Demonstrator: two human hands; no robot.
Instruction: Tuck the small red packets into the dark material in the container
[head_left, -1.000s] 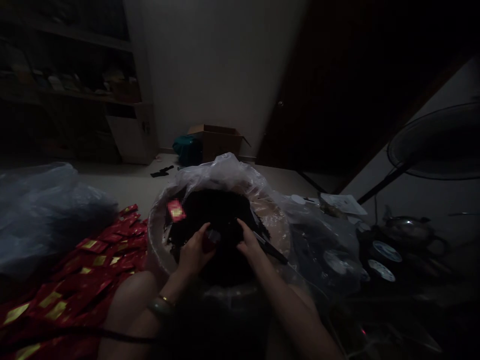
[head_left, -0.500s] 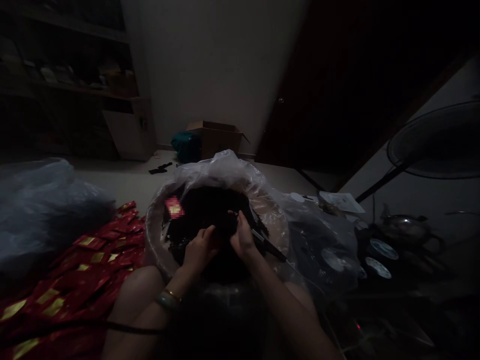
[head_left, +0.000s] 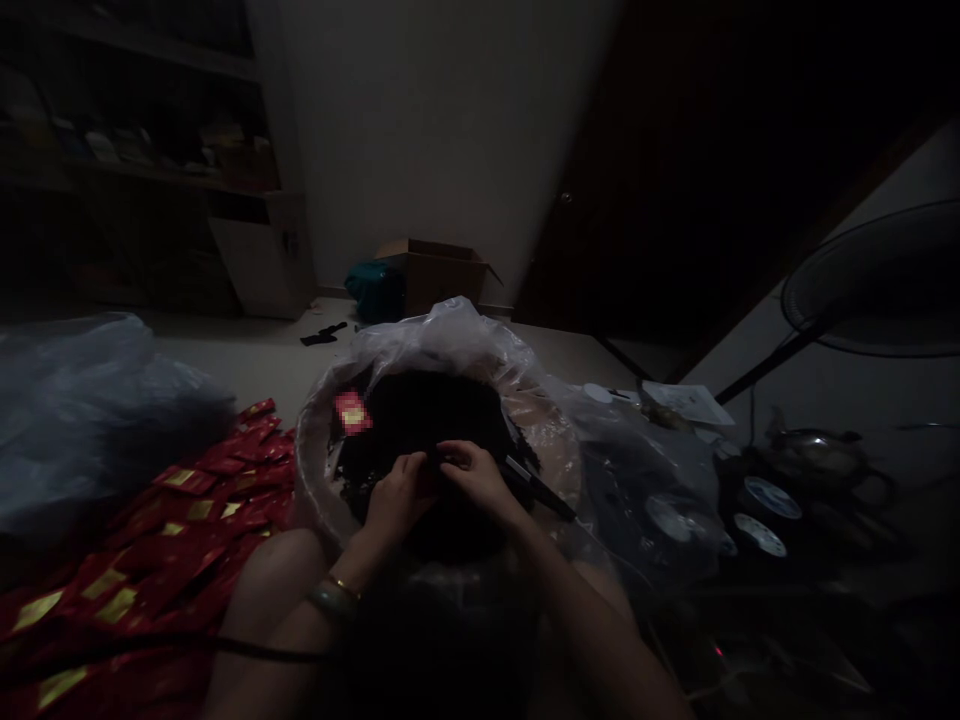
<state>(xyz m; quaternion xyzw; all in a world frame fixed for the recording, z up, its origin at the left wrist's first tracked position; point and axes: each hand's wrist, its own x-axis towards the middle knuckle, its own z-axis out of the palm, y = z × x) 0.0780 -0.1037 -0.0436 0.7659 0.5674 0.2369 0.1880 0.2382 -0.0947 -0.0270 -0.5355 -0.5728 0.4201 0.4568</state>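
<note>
In dim light my left hand (head_left: pixel 397 495) is closed round a small dark red packet (head_left: pixel 427 487), mostly hidden by the fingers. My right hand (head_left: pixel 476 475) is beside it, its fingers bent and closed together at the packet's upper end; what they pinch is too dark to make out. Both hands are over a round tub lined with clear plastic (head_left: pixel 536 400), which holds a heap of dark loose leaves (head_left: pixel 442 400) that look like tea. A red packet with a pale label (head_left: pixel 352 413) lies on the heap's left side. A dark-handled tool (head_left: pixel 544 488) leans at the tub's right side.
Many red and gold packets (head_left: pixel 195 510) are piled at the left, beside a large clear plastic bag (head_left: pixel 97 410). Right of the tub are a plastic sheet (head_left: pixel 645 480), patterned dishes (head_left: pixel 772 497), a teapot (head_left: pixel 821 455) and a fan (head_left: pixel 877 280). A cardboard box (head_left: pixel 442 280) stands behind.
My right hand has moved left and turned inward, bringing its fingers against my left hand at the packet. My left hand has stayed nearly in place. The view has shifted slightly.
</note>
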